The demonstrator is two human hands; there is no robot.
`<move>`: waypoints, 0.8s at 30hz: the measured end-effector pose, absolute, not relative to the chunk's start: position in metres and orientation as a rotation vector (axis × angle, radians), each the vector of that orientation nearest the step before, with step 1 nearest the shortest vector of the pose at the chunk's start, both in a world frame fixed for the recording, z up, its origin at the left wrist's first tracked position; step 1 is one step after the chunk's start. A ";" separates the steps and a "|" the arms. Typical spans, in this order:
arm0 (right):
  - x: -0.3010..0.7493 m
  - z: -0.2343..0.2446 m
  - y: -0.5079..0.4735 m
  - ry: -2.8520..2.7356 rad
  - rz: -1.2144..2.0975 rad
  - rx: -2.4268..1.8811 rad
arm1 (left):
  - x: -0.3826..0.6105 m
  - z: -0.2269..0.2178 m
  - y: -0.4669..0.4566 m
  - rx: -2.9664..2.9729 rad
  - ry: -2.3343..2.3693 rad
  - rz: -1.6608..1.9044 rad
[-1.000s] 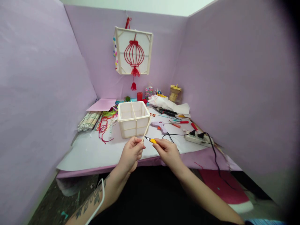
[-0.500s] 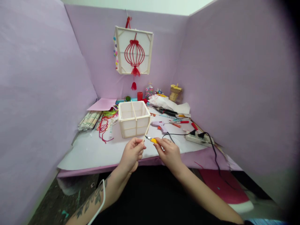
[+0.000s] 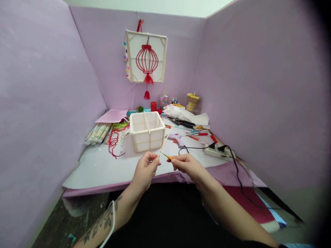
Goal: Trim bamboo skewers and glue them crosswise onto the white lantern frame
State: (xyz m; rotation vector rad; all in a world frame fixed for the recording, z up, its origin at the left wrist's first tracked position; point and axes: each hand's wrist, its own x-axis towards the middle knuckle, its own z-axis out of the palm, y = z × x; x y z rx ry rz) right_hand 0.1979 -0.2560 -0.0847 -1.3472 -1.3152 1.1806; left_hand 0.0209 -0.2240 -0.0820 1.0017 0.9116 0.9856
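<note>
While left fingers (image 3: 152, 161) tight on stick (image 3: 163, 146), right fingers (image 3: 180, 160) on yellow cutter (image 3: 168, 157), box frame (image 3: 147, 136) and glue gun (image 3: 177, 138) beyond.

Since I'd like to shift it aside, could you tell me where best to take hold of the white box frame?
Probably the top rim of the box frame, from above: it stands upright with its open top upward, rim bars exposed.

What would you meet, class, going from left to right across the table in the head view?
Bundle of sticks → red cord → white box frame → lilac glue gun → power strip. In front of them: left hand pinching a thin stick, then right hand holding a yellow-handled knife.
</note>
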 end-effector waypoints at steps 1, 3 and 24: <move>0.197 -0.086 -0.256 -1.310 1.176 -1.352 | 0.021 -0.082 -0.224 1.004 0.912 0.982; 0.195 -0.091 -0.255 -1.331 1.087 -1.386 | 0.021 -0.081 -0.223 0.992 0.907 0.976; 0.177 -0.114 -0.252 -1.753 -0.081 -1.689 | 0.024 -0.088 -0.212 0.865 0.923 0.991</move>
